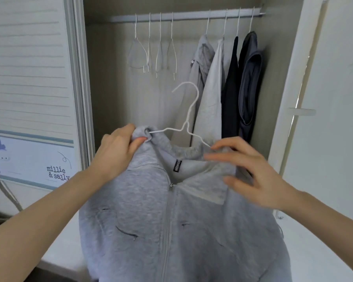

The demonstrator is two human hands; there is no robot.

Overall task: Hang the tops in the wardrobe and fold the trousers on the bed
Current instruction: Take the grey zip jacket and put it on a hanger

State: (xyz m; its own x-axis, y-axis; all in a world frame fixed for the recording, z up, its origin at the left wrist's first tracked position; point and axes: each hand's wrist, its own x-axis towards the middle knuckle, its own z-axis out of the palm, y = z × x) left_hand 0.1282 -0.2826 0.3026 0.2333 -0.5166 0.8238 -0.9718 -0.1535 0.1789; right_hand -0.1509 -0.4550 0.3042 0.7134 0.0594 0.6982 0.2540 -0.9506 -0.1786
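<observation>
A light grey zip-up sweatshirt (pixel 151 220) hangs in front of me, its zip closed and a black label at the collar. A white wire hanger (pixel 189 110) sits inside its neck, hook pointing up and left. My left hand (pixel 118 147) is closed on the left shoulder of the sweatshirt where the hanger's arm enters the cloth. My right hand (pixel 251 169) rests on the right shoulder, its fingers pinching the cloth at the hanger's other arm. Behind, the open wardrobe shows its rail (pixel 188 16).
Several bare white hangers (pixel 151 51) hang on the left part of the rail. Several tops (pixel 228 84), grey, white, black and dark grey, hang on the right. A slatted sliding door (pixel 29 68) stands left, an open white door (pixel 324 98) right.
</observation>
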